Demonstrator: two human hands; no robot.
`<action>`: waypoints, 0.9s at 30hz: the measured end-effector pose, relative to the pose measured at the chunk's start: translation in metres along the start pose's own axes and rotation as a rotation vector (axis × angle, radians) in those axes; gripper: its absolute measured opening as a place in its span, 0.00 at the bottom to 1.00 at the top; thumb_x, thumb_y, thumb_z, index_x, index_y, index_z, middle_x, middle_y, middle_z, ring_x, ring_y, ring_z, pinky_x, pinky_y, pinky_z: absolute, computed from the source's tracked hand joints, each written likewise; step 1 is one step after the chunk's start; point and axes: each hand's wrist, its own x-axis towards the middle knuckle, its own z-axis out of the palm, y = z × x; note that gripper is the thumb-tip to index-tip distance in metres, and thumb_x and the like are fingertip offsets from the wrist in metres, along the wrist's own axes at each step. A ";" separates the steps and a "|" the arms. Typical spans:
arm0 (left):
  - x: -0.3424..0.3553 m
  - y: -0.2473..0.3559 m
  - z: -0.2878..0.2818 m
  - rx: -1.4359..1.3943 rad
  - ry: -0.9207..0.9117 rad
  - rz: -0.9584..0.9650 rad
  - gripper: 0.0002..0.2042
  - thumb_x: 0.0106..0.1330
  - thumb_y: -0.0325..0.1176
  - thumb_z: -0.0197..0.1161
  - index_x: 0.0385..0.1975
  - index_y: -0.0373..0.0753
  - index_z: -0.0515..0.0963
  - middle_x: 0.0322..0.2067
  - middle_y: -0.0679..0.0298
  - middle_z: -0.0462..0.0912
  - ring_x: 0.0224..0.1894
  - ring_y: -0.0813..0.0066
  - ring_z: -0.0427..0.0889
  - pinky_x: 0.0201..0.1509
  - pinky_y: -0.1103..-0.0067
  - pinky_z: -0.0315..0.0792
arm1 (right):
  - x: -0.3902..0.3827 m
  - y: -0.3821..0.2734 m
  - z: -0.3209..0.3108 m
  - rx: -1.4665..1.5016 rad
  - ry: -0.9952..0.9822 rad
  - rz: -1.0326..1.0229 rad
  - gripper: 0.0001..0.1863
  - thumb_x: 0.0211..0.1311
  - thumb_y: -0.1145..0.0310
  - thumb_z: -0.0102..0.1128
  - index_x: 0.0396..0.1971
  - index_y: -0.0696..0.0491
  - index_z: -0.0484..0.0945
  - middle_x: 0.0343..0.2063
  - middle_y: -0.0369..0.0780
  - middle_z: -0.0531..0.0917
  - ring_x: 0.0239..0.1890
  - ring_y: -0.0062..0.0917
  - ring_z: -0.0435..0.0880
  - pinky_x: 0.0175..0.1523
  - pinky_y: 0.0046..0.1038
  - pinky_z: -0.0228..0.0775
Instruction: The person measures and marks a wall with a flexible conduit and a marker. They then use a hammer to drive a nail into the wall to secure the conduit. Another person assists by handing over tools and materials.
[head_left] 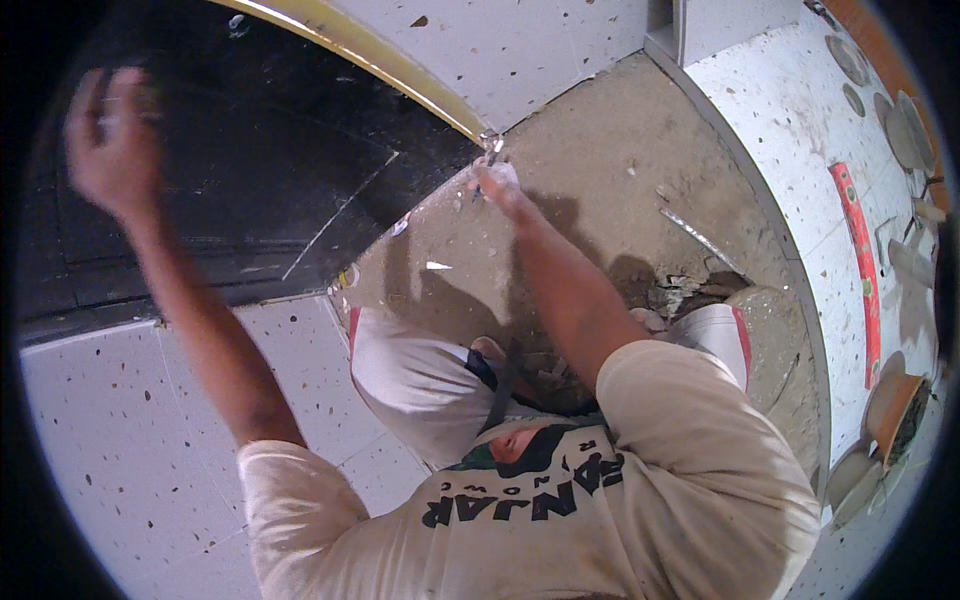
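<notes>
My left hand (115,150) is raised at the upper left over a dark panel (230,180), blurred, its fingers apart. My right hand (497,180) reaches to the corner where a yellow edge strip (400,75) ends at the speckled white tile (540,50). Its fingers are closed around something small that I cannot make out. Below my hands are my bent legs (410,360) on the bare, gritty screed floor (600,140).
A thin straight strip (700,235) lies on the screed beside broken rubble (680,290). At the right, a red spirit level (855,270) rests on a white surface, with several round pans or tubs (890,420) and tools. Speckled tiles (160,430) extend at lower left.
</notes>
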 end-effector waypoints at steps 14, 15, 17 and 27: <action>-0.282 0.014 0.084 -0.836 -0.439 -1.446 0.10 0.65 0.28 0.58 0.44 0.34 0.76 0.29 0.63 0.80 0.29 0.77 0.77 0.34 0.81 0.71 | -0.059 -0.171 0.055 0.252 -0.393 0.166 0.14 0.61 0.64 0.52 0.31 0.58 0.82 0.23 0.37 0.83 0.28 0.23 0.81 0.33 0.28 0.71; -0.281 0.014 0.086 -0.843 -0.460 -1.445 0.10 0.65 0.28 0.58 0.44 0.34 0.77 0.30 0.64 0.80 0.29 0.77 0.77 0.34 0.81 0.71 | -0.055 -0.165 0.059 0.273 -0.386 0.151 0.14 0.61 0.64 0.52 0.31 0.58 0.82 0.23 0.37 0.82 0.27 0.23 0.81 0.32 0.28 0.72; -0.279 0.017 0.092 -0.859 -0.503 -1.447 0.10 0.65 0.29 0.58 0.43 0.34 0.77 0.31 0.64 0.80 0.30 0.77 0.77 0.35 0.80 0.71 | -0.041 -0.145 0.070 0.267 -0.351 0.053 0.13 0.61 0.64 0.53 0.32 0.57 0.82 0.23 0.36 0.82 0.24 0.23 0.80 0.30 0.27 0.72; -0.296 0.025 0.100 -0.535 -1.008 -0.904 0.22 0.60 0.46 0.65 0.50 0.39 0.77 0.38 0.58 0.79 0.37 0.71 0.78 0.42 0.76 0.72 | -0.035 -0.143 0.021 0.343 -0.267 0.032 0.10 0.63 0.62 0.57 0.37 0.51 0.82 0.25 0.34 0.80 0.24 0.17 0.75 0.29 0.25 0.68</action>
